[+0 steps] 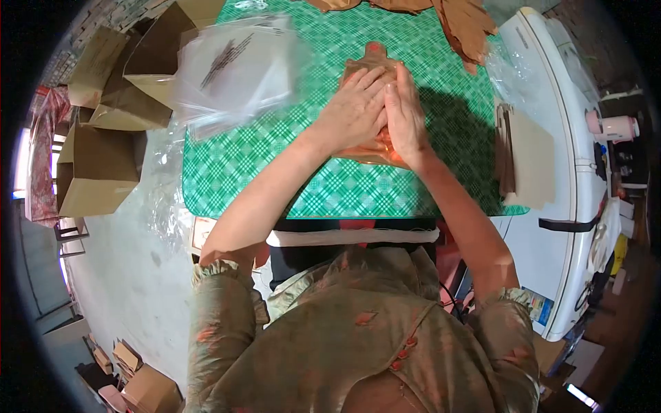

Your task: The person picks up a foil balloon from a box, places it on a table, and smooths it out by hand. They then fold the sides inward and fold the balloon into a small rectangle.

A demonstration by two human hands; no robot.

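A shiny, see-through orange-brown plastic package (368,153) lies on the green checked tablecloth (275,155), with a narrow tab at its far end. What is inside it I cannot make out. My left hand (354,110) rests flat on top of the package, fingers stretched out. Along its right side, my right hand (406,120) stands partly on edge with straight fingers, touching my left fingertips. Both hands cover most of the package. To the left is a loose stack of clear plastic sleeves (237,69) with dark print.
Brown wrapped pieces (465,27) lie at the table's far right corner. Flat beige card sheets (527,155) sit at the right edge, beside a white fridge (551,103). Open cardboard boxes (103,162) stand to the left, and crumpled clear film (165,179) hangs nearby.
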